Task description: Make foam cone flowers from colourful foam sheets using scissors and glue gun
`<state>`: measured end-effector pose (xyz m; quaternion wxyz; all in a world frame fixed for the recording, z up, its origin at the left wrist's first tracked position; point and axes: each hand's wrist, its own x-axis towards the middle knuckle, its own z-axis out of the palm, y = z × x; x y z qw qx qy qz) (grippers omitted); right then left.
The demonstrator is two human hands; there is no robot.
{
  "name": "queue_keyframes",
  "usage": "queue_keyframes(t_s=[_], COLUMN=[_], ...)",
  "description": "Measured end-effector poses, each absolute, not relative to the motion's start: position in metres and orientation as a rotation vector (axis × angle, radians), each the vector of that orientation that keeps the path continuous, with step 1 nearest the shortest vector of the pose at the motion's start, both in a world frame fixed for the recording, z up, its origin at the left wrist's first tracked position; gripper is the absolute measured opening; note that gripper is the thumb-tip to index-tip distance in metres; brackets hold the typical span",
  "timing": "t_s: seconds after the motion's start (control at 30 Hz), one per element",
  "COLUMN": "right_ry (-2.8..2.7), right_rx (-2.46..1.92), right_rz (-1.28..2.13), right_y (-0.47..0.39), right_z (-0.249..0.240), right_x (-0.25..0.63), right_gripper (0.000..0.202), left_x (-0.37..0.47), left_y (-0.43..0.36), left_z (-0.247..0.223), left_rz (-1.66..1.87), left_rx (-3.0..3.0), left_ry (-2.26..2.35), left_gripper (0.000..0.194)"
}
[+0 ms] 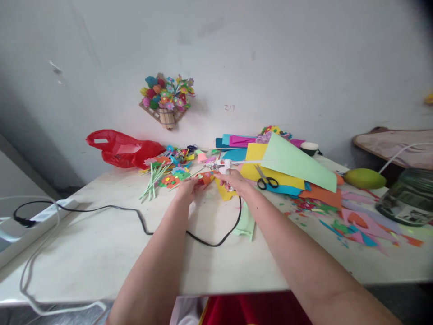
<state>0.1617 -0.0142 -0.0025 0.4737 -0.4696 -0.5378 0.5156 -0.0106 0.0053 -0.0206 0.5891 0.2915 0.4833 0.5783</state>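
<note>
Left hand (188,186): reaches to the far middle of the table (101,243); its fingers rest on a small orange paper piece (205,178), pinning it flat. Whether the grip is closed around the piece cannot be told.
Right hand (236,180): just right of the left hand, curled around a white glue gun (226,166), nozzle pointing left toward the orange piece, apparently so glue can land where the other hand steadies it.
Cord (142,221): black, runs from the gun area across the table to a white power strip (40,216) at the left edge.
Paper flowers (172,176): small bright cut-outs piled just left of the hands, within easy reach.
Green sticks (154,178): a loose bundle left of the flowers.
Scissors (267,180): black handles, lying on coloured sheets (291,164) to the right.
Scraps (352,221): offcuts scattered on the right side.
Red bag (125,151): far left, against the wall.
Wall bouquet (167,99): a finished paper flower basket hangs above.
</note>
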Motion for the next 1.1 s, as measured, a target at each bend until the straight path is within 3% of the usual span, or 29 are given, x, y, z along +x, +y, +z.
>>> queue_keyframes(t_s=[0.3,0.73,0.83,1.1], right_ry=[-1.311,-1.176,-1.162,-1.251], right_rx=[-1.246,-1.267,-1.253,-1.228], right_rz=[1.222,1.168,1.173,1.243], right_y=[-0.017,-0.014,-0.014,-0.016], right_z=[-0.003,0.0,0.0,0.001], right_x=[0.166,0.169,0.169,0.174], right_gripper=[0.013,0.014,0.015,0.018], left_x=[-0.012,0.001,0.002,-0.004], left_y=[-0.004,0.011,0.015,0.015], left_z=[-0.014,-0.026,-0.032,-0.027], left_rz=[1.384,1.348,1.36,1.627], left_rx=[0.882,1.322,1.218,0.599], left_ry=[1.089,1.386,1.48,1.124], left_gripper=[0.015,0.019,0.021,0.015])
